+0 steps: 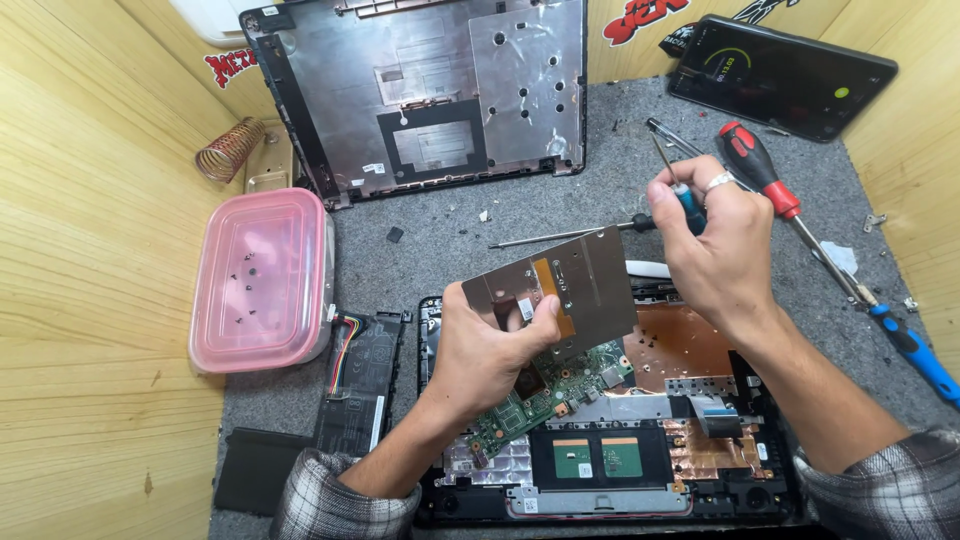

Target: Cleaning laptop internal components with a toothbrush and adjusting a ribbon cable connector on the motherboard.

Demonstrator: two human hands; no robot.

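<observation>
My left hand [487,352] grips a green circuit board [548,388] with a grey metal shield plate [585,285], lifted tilted above the opened laptop base [700,470]. My right hand [712,248], with a ring on one finger, holds a thin screwdriver [560,237] with a dark blue-green handle; its shaft points left, just above the plate's top edge. Copper foil and a touchpad board show inside the laptop base below both hands.
The laptop's bottom cover [420,90] lies at the back. A pink plastic box [260,280] with several small screws sits left, a black battery pack [358,385] beside it. A red-handled screwdriver [765,175], a blue-handled tool [915,350] and a phone [780,75] lie right. Wooden walls enclose the grey mat.
</observation>
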